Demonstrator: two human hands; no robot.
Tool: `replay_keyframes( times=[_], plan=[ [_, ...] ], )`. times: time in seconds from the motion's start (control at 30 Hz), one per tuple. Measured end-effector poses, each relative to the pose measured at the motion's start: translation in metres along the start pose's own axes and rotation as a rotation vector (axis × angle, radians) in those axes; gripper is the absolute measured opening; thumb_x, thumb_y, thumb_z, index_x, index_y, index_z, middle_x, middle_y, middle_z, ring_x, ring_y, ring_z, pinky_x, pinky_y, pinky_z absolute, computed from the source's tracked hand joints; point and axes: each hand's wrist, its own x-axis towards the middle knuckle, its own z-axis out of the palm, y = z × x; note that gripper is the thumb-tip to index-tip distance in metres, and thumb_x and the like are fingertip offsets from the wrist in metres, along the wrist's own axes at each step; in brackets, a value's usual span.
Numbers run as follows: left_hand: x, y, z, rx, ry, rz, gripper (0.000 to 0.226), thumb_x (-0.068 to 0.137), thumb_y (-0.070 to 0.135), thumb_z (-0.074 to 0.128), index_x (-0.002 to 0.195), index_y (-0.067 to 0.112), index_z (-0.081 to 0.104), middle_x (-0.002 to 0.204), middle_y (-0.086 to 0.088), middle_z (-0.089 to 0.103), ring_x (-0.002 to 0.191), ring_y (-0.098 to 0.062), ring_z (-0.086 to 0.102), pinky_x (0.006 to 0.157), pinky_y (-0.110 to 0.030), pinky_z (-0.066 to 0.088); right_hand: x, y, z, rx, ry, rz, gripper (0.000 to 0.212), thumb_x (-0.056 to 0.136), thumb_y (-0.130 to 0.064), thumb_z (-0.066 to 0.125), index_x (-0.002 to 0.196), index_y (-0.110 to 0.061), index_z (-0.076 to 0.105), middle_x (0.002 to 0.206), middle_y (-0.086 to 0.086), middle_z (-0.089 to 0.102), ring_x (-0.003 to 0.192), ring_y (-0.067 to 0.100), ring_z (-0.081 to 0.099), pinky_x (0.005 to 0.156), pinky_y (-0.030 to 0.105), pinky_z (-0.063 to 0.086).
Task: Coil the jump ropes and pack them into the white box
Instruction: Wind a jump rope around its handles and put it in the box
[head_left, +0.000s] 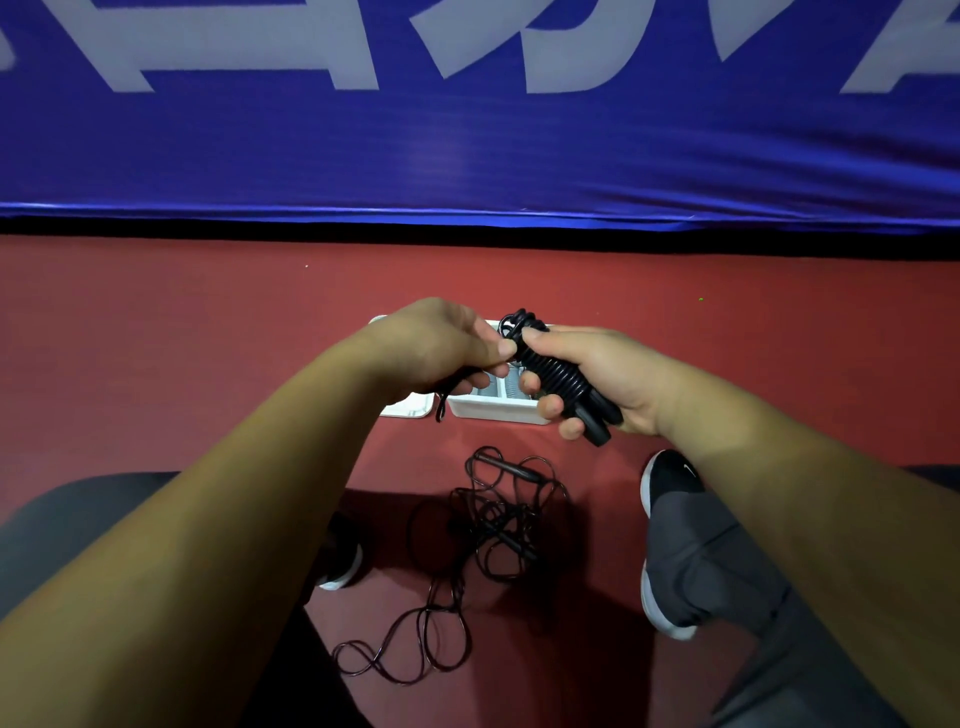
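Jump rope (558, 382), coiled, inside curled right hand (608, 374), its end in pinch of left hand (436, 343).

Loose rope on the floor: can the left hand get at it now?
Probably not yet: the left hand pinches the coiled rope that the right hand grips. Nothing covers the loose rope.

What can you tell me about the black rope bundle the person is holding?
The rope bundle is black and shiny, like rubber or plastic. Its cord is wound in tight, even turns round the handles, whose thick ends poke out at the lower end. A few loose loops stick up at the top. It is tilted, held in the air over the white box. The right hand grips it round the middle, and the left hand pinches the cord at its top end.
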Motion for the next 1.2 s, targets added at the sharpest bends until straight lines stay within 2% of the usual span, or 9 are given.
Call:
replay_keyframes(
  times=[0.2, 0.33, 0.5, 0.63, 0.73, 0.83, 1.0, 1.1, 1.2],
  plan=[
    [-0.005, -0.006, 0.000, 0.102, -0.033, 0.047, 0.035, 0.100, 0.046, 0.067, 0.090, 0.013, 0.068, 0.073, 0.000, 0.070, 0.067, -0.014, 0.061, 0.068, -0.028, 0.053, 0.001, -0.001, 0.002, 0.033, 0.004, -0.006, 0.035, 0.098, -0.050, 0.068, 0.118, -0.022, 0.065, 0.086, 0.003, 0.059, 0.062, 0.017, 0.047, 0.052, 0.026, 0.037],
    [-0.012, -0.004, 0.004, 0.135, -0.081, 0.061, 0.044, 0.104, 0.050, 0.058, 0.095, 0.012, 0.079, 0.069, -0.002, 0.065, 0.061, -0.016, 0.056, 0.058, -0.028, 0.044, -0.002, -0.006, 0.010, -0.093, 0.092, -0.028, 0.048, 0.090, -0.071, 0.069, 0.101, -0.024, 0.073, 0.083, 0.003, 0.058, 0.059, 0.017, 0.046, 0.056, 0.027, 0.037],
    [-0.009, -0.013, 0.004, 0.065, -0.149, 0.061, 0.040, 0.105, 0.045, 0.059, 0.100, 0.011, 0.081, 0.072, -0.005, 0.063, 0.077, -0.028, 0.055, 0.075, -0.046, 0.040, -0.003, -0.008, 0.012, -0.156, 0.135, -0.041, 0.052, 0.095, -0.069, 0.062, 0.098, -0.018, 0.074, 0.083, 0.005, 0.060, 0.057, 0.018, 0.046, 0.054, 0.028, 0.037],
    [-0.006, -0.016, -0.004, 0.206, -0.188, 0.108, 0.027, 0.104, 0.031, 0.065, 0.086, 0.020, 0.082, 0.087, -0.016, 0.075, 0.083, -0.026, 0.062, 0.085, -0.055, 0.053, -0.001, -0.011, 0.006, -0.137, 0.170, -0.026, 0.053, 0.093, -0.068, 0.065, 0.095, -0.015, 0.073, 0.080, 0.005, 0.059, 0.056, 0.019, 0.047, 0.054, 0.028, 0.036],
    [-0.001, -0.020, -0.009, 0.284, -0.198, 0.091, 0.015, 0.100, 0.025, 0.071, 0.099, 0.032, 0.084, 0.092, -0.008, 0.079, 0.082, -0.017, 0.063, 0.084, -0.043, 0.052, -0.003, -0.012, 0.005, -0.138, 0.156, -0.010, 0.052, 0.093, -0.066, 0.066, 0.096, -0.014, 0.071, 0.079, 0.005, 0.059, 0.055, 0.018, 0.046, 0.053, 0.028, 0.035],
    [0.004, -0.026, -0.009, 0.337, -0.204, 0.078, 0.016, 0.097, 0.020, 0.074, 0.108, 0.027, 0.083, 0.093, -0.009, 0.080, 0.085, -0.016, 0.067, 0.094, -0.042, 0.057, -0.005, -0.014, 0.004, -0.114, 0.107, 0.019, 0.052, 0.094, -0.067, 0.065, 0.098, -0.015, 0.068, 0.077, 0.002, 0.057, 0.054, 0.017, 0.045, 0.050, 0.025, 0.034],
    [0.008, -0.025, 0.002, 0.377, -0.104, 0.118, 0.033, 0.093, 0.014, 0.079, 0.070, 0.038, 0.081, 0.072, 0.004, 0.075, 0.068, -0.006, 0.066, 0.073, -0.028, 0.058, -0.013, -0.017, 0.007, -0.142, -0.116, 0.132, 0.051, 0.098, -0.065, 0.058, 0.100, -0.014, 0.062, 0.075, 0.000, 0.053, 0.052, 0.013, 0.041, 0.043, 0.022, 0.032],
    [0.010, -0.022, 0.006, 0.429, -0.049, 0.159, 0.023, 0.088, 0.010, 0.075, 0.072, 0.026, 0.078, 0.073, -0.001, 0.074, 0.064, -0.006, 0.061, 0.068, -0.027, 0.052, -0.016, -0.012, 0.012, -0.193, -0.203, 0.214, 0.050, 0.102, -0.061, 0.050, 0.100, -0.012, 0.063, 0.073, 0.001, 0.052, 0.050, 0.013, 0.040, 0.042, 0.021, 0.032],
    [0.009, -0.013, 0.008, 0.454, -0.028, 0.203, 0.027, 0.086, 0.007, 0.065, 0.081, 0.029, 0.079, 0.078, 0.006, 0.076, 0.069, -0.006, 0.059, 0.071, -0.025, 0.050, -0.017, -0.007, 0.013, -0.258, -0.269, 0.309, 0.052, 0.103, -0.057, 0.049, 0.104, -0.009, 0.067, 0.072, 0.004, 0.052, 0.050, 0.015, 0.042, 0.044, 0.021, 0.032]
  ],
)
